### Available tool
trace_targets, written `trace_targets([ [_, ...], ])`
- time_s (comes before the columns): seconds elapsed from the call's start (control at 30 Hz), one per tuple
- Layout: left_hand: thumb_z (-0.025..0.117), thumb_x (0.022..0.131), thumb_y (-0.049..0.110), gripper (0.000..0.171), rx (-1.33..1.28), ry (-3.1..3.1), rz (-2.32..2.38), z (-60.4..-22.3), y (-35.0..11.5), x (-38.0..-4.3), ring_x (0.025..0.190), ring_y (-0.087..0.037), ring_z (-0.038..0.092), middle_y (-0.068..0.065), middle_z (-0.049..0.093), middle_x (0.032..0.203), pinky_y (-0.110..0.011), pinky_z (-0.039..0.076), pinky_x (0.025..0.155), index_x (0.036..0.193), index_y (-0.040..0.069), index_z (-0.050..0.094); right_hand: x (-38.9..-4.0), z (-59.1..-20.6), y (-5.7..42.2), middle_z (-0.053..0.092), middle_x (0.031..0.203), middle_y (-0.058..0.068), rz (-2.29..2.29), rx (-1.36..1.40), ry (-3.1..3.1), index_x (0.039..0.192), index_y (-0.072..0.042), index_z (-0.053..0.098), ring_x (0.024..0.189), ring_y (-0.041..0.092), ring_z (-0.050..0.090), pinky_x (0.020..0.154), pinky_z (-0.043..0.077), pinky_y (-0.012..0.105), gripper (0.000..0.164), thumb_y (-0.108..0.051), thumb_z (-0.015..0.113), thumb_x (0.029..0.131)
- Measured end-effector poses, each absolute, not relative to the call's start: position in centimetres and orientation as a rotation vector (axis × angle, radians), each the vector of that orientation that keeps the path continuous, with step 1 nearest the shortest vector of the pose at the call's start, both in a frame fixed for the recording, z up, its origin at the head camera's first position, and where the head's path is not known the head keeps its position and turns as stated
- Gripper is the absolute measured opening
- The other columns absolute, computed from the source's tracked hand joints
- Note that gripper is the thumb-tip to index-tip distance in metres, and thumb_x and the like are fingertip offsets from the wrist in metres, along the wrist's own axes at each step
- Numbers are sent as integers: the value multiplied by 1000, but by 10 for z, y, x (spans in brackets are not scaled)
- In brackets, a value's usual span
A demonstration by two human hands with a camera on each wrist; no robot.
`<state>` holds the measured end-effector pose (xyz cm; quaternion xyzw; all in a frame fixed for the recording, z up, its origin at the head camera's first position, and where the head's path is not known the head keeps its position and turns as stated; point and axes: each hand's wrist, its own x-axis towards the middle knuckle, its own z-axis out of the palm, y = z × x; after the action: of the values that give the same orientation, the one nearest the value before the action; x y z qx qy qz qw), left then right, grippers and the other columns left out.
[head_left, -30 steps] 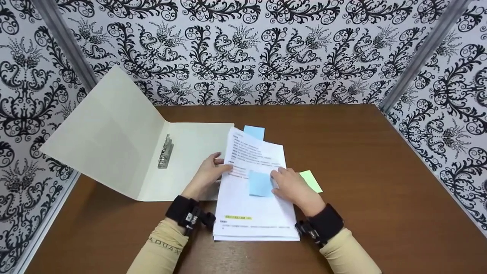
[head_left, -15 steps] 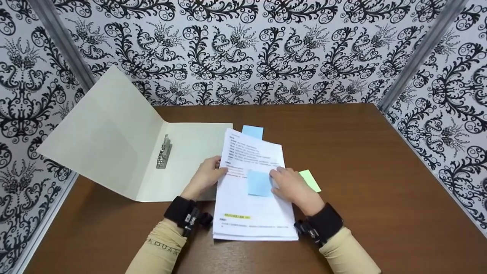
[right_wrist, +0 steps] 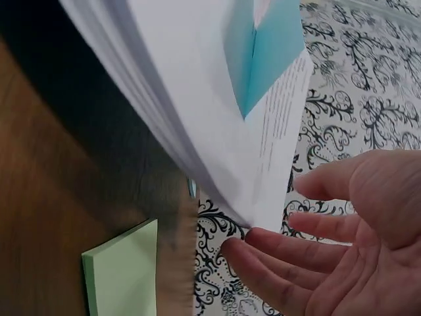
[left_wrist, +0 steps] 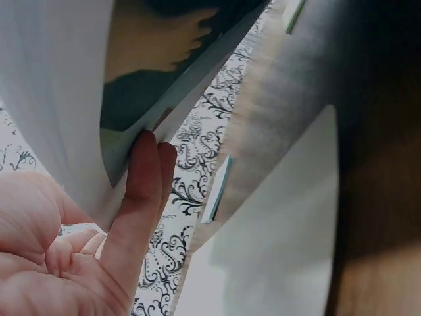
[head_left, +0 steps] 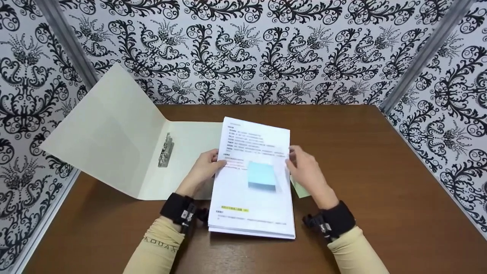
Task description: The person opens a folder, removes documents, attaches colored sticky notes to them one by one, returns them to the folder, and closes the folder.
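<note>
My left hand (head_left: 203, 167) pinches the left edge of a stack of printed papers (head_left: 243, 201), thumb in front and fingers behind; the left wrist view shows its fingers (left_wrist: 135, 184) against the back sheets. The stack is tilted up off the table. A light blue sticky-note pad (head_left: 261, 175) lies on the top sheet. At the stack's right edge is my right hand (head_left: 308, 167), fingers loosely extended; in the right wrist view its fingertips (right_wrist: 263, 240) touch the edge while the thumb stands apart. A light green sticky-note pad (head_left: 299, 189) is partly hidden behind the stack.
To the left, a white file folder (head_left: 190, 137) lies with its cover (head_left: 106, 133) standing up and a metal clip (head_left: 166, 150) near the spine. Another small blue pad (left_wrist: 217, 191) lies on the wooden table (head_left: 361, 160). Patterned walls (head_left: 243, 49) enclose the back and sides.
The right hand has left the blue pad and moved to the stack's right edge. The stack has risen and tilted up, now covering the far blue pad and part of the green one.
</note>
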<state>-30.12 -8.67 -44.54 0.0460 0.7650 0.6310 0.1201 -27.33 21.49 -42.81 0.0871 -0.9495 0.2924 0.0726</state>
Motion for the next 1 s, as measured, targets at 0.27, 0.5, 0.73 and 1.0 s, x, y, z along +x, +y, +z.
trace_targets([
  [0.27, 51, 102, 7, 40, 157, 2097, 1996, -432, -95, -302, 91, -16, 73, -16, 69, 125, -27, 60, 73, 141, 3, 50, -282, -421, 227, 55, 142, 26, 1448, 114, -2944, 154, 0, 27, 120, 34, 62, 92, 57, 45, 60, -26, 49, 104],
  [0.5, 51, 102, 7, 39, 160, 2074, 2043, -431, -98, -303, 90, -16, 72, -17, 68, 125, -26, 60, 71, 140, 3, 50, -280, -419, 222, 67, 117, 21, 1976, 155, -2819, 148, -1, 36, 92, 19, 70, 71, 61, 33, 46, -17, 44, 106],
  [0.73, 52, 102, 9, 41, 143, 2094, 2051, -430, -101, -304, 91, -15, 71, -17, 67, 127, -26, 59, 72, 143, 3, 48, -281, -420, 222, 67, 113, 17, 2068, 144, -2831, 148, -2, 33, 88, 17, 71, 67, 59, 30, 47, -16, 46, 105],
  [1.0, 53, 101, 10, 42, 74, 2186, 2030, -428, -105, -305, 93, -16, 70, -15, 67, 124, -26, 59, 74, 142, 6, 49, -283, -427, 219, 70, 110, 13, 2111, 195, -2818, 140, 2, 38, 86, 16, 70, 65, 58, 29, 42, -13, 50, 103],
])
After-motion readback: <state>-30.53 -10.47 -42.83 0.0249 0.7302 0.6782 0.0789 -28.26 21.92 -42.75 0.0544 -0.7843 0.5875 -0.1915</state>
